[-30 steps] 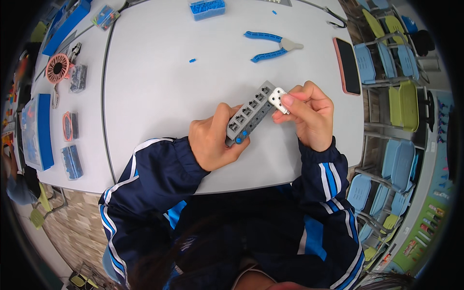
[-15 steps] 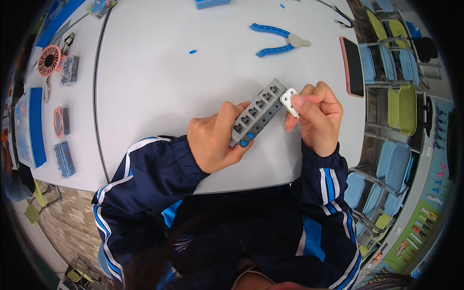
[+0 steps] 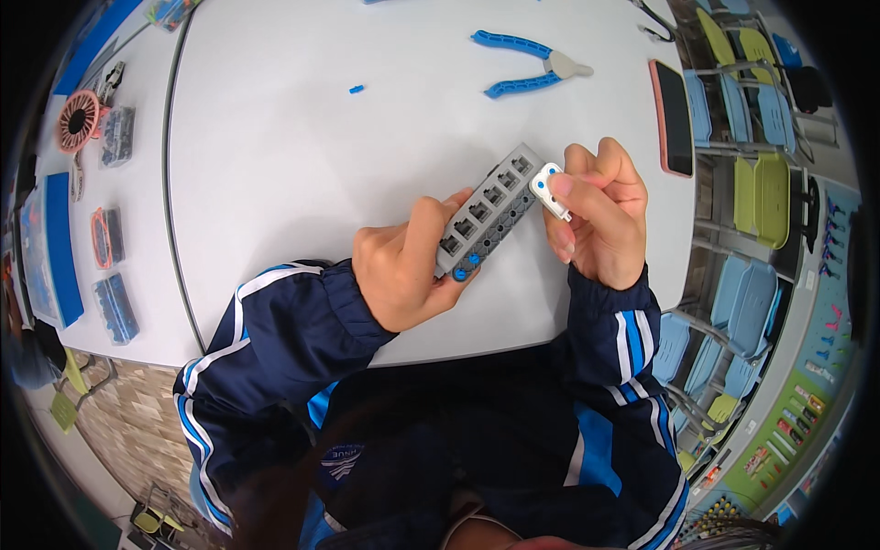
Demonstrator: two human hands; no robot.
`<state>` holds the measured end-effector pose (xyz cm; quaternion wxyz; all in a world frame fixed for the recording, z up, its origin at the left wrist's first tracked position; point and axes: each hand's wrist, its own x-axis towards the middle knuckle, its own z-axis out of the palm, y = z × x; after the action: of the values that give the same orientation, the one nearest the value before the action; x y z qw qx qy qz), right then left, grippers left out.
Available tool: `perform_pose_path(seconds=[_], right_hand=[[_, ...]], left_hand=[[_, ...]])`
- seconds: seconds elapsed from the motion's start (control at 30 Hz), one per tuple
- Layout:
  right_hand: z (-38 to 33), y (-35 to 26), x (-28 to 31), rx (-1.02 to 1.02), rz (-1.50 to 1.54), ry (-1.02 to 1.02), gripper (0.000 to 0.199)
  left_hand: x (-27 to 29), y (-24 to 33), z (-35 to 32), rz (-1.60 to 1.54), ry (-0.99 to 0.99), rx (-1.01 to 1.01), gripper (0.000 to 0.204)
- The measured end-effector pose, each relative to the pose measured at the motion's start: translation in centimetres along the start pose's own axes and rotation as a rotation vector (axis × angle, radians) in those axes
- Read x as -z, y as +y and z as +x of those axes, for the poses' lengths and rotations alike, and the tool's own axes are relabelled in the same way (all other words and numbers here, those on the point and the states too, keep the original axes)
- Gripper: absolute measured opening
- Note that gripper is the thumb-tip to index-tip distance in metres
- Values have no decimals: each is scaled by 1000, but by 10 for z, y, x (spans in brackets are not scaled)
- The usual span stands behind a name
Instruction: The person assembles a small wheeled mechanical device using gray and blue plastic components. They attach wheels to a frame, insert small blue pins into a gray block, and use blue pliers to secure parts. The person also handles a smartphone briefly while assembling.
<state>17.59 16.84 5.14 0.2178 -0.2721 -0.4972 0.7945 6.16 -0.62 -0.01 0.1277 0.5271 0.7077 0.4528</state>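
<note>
Still, the left hand point(image 3: 403, 275) grips the grey block point(image 3: 489, 209) above the surface's point(image 3: 293, 165) near edge; the right hand's point(image 3: 600, 215) fingers pinch a white piece point(image 3: 549, 186), unchanged against the block's end.

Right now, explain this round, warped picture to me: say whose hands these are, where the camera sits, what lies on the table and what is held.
A wide fisheye camera on the person's head looks down, bending straight edges. The left hand grips a long grey plastic block with square sockets. The right hand holds a small white plastic piece at the block's far end. On the white table lie blue-handled pliers, a phone in a pink case and a tiny blue bit.
</note>
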Motion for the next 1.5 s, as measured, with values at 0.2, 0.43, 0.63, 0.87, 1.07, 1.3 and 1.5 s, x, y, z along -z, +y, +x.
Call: perform_pose_path(seconds=[0.2, 0.43, 0.63, 0.87, 1.07, 1.3, 1.5], right_hand=[[8, -6, 8, 0, -117, -94, 33], [143, -27, 68, 408, -880, 43, 26], [303, -15, 99, 596, -1308, 353, 36], [326, -20, 66, 522, -1230, 284, 37], [294, -35, 84, 732, -735, -83, 13], [67, -79, 40, 561, -606, -151, 9], [-40, -41, 37, 339, -293, -256, 40]], left_hand=[[0, -2, 2, -31, 34, 17, 38], [-3, 2, 3, -25, 51, 16, 36], [-2, -5, 4, -13, 21, 16, 35], [0, -3, 2, 52, 37, -28, 37], [0, -3, 3, 37, 30, -17, 37], [0, -2, 4, 7, 17, -13, 38], [0, -5, 1, 34, 39, -16, 39]])
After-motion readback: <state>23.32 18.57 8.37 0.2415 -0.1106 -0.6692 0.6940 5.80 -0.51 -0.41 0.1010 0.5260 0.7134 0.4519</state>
